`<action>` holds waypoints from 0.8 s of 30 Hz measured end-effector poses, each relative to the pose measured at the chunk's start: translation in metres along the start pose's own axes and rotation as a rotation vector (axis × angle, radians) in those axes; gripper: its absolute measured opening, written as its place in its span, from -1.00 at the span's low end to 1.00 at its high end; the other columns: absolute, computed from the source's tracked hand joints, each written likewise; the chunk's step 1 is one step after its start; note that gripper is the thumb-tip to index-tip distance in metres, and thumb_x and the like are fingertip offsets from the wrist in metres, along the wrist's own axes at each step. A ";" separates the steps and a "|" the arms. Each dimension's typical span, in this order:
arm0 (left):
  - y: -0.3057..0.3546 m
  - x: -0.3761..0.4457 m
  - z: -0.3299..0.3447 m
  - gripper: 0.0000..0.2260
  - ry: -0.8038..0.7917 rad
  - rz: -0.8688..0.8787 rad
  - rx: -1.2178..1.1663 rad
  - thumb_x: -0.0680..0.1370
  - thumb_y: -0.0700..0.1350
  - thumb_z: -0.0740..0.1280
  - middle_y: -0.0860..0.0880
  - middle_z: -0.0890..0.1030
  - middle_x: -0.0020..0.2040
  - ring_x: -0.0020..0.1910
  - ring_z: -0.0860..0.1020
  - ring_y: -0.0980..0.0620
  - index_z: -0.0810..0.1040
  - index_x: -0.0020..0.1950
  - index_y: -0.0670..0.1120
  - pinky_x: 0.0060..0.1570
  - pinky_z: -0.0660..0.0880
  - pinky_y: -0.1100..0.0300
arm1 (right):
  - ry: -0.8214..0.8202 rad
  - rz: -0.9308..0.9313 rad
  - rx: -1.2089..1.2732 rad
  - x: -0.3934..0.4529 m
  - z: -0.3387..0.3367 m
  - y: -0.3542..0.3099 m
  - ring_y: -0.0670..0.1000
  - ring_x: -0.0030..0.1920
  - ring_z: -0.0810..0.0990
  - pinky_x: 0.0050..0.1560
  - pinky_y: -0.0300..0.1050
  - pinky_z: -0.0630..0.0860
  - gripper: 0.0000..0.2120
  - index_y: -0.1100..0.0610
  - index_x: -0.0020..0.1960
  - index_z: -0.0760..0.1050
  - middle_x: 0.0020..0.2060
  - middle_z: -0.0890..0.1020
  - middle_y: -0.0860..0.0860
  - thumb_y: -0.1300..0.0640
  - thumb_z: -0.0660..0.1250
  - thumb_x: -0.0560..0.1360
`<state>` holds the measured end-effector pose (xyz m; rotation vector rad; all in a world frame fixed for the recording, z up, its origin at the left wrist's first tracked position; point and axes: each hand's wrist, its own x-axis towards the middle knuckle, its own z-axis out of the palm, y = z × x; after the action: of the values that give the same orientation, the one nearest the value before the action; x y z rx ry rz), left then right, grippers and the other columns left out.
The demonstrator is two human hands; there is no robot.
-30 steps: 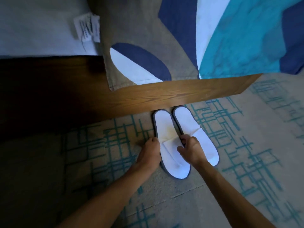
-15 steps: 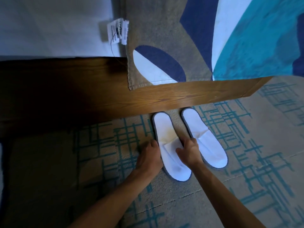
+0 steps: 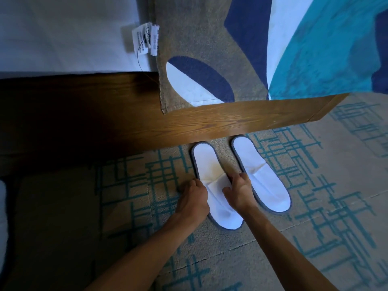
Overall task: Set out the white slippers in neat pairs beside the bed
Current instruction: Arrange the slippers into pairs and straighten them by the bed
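Observation:
Two white slippers with grey edging lie side by side on the carpet, heels near the wooden bed frame. The left slipper has a hand on each side of it. My left hand presses its left edge, fingers curled. My right hand grips its right edge at the toe strap. The right slipper lies untouched just right of my right hand, angled slightly outward, with a narrow strip of carpet between the two.
A patterned bed runner in teal, navy, white and tan hangs over the frame, with a white sheet and a fabric label to its left. The carpet is beige with teal lines. Left of the hands it is dark.
The two slippers have drawn apart, the right one now lying further right with a gap between them. Both hands stay on the left slipper.

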<state>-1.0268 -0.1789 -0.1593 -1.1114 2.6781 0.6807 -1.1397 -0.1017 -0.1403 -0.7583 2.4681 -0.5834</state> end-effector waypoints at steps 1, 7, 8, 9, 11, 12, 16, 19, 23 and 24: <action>0.001 0.000 -0.001 -0.57 -0.008 0.003 0.010 0.54 -0.18 0.28 -0.26 0.47 0.23 0.18 0.48 -0.13 0.32 0.35 -0.31 0.16 0.53 0.09 | 0.002 -0.003 0.000 0.001 0.000 0.000 0.26 0.27 0.36 0.31 0.02 0.39 -0.50 0.21 0.40 0.29 0.22 0.38 0.21 0.28 0.23 0.46; 0.002 0.004 -0.010 -0.50 -0.083 -0.114 0.011 0.53 -0.17 0.32 -0.26 0.43 0.30 0.24 0.48 -0.15 0.25 0.40 -0.29 0.11 0.56 0.09 | -0.020 -0.037 -0.029 0.002 -0.008 0.006 0.22 0.13 0.46 0.16 0.00 0.48 -0.58 0.21 0.31 0.38 0.13 0.43 0.21 0.21 0.28 0.45; 0.003 0.006 -0.014 -0.47 -0.076 -0.149 0.027 0.52 -0.17 0.34 -0.27 0.42 0.31 0.21 0.50 -0.14 0.22 0.41 -0.29 0.07 0.58 0.09 | -0.002 -0.061 -0.038 0.005 -0.014 0.009 0.18 0.02 0.50 0.02 -0.06 0.49 -0.71 0.23 0.15 0.46 0.03 0.47 0.19 0.20 0.29 0.45; 0.005 0.007 -0.017 -0.43 -0.048 -0.164 0.050 0.51 -0.17 0.35 -0.28 0.42 0.31 0.18 0.53 -0.14 0.19 0.43 -0.30 0.02 0.59 0.10 | 0.029 -0.094 -0.047 0.008 -0.021 0.013 0.12 -0.11 0.50 -0.13 -0.15 0.46 -0.87 0.22 -0.04 0.47 -0.12 0.49 0.14 0.21 0.29 0.43; 0.012 0.010 -0.023 -0.40 0.037 -0.107 0.106 0.51 -0.17 0.35 -0.28 0.43 0.30 0.14 0.54 -0.14 0.16 0.45 -0.31 -0.05 0.56 0.10 | 0.111 -0.130 -0.033 0.015 -0.039 0.023 0.04 -0.28 0.46 -0.36 -0.34 0.32 -0.93 0.14 -0.22 0.42 -0.30 0.48 0.05 0.23 0.31 0.40; 0.018 0.011 -0.024 -0.45 0.072 -0.048 0.124 0.51 -0.16 0.34 -0.25 0.45 0.25 0.11 0.54 -0.13 0.22 0.42 -0.31 -0.08 0.54 0.10 | 0.146 -0.131 0.003 0.018 -0.050 0.030 0.02 -0.30 0.49 -0.35 -0.35 0.31 -0.97 0.13 -0.19 0.51 -0.31 0.53 0.03 0.24 0.33 0.40; 0.053 0.017 -0.024 -0.74 0.069 0.195 0.119 0.53 -0.20 0.27 -0.21 0.49 0.13 0.10 0.51 -0.17 0.44 0.19 -0.26 -0.04 0.54 0.00 | 0.233 -0.077 -0.013 0.034 -0.089 0.065 0.00 -0.19 0.55 -0.20 -0.36 0.38 -0.74 0.15 0.09 0.59 -0.08 0.64 0.08 0.27 0.35 0.40; 0.081 0.025 -0.016 -0.70 -0.005 0.255 0.141 0.52 -0.27 0.27 -0.23 0.45 0.21 0.21 0.46 -0.23 0.42 0.25 -0.27 0.07 0.50 -0.08 | 0.187 -0.002 -0.087 0.045 -0.102 0.088 0.17 0.01 0.60 -0.01 -0.13 0.48 -0.64 0.21 0.19 0.52 0.10 0.61 0.21 0.29 0.37 0.39; 0.107 0.033 0.004 -0.68 0.022 0.317 0.186 0.56 -0.26 0.21 -0.23 0.48 0.24 0.22 0.47 -0.23 0.40 0.31 -0.26 0.05 0.50 -0.05 | 0.024 -0.018 -0.222 0.053 -0.095 0.104 0.22 0.25 0.46 0.23 -0.04 0.40 -0.43 0.21 0.36 0.38 0.24 0.50 0.23 0.24 0.41 0.38; 0.111 0.034 0.010 -0.68 0.039 0.325 0.204 0.57 -0.25 0.21 -0.22 0.50 0.23 0.21 0.48 -0.22 0.40 0.32 -0.26 0.05 0.51 -0.04 | -0.004 -0.024 -0.235 0.054 -0.091 0.106 0.22 0.29 0.40 0.28 -0.03 0.36 -0.38 0.21 0.40 0.33 0.27 0.46 0.24 0.23 0.42 0.38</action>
<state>-1.1287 -0.1268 -0.1404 -0.6537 2.9126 0.4195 -1.2721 -0.0315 -0.1418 -0.8775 2.5559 -0.3024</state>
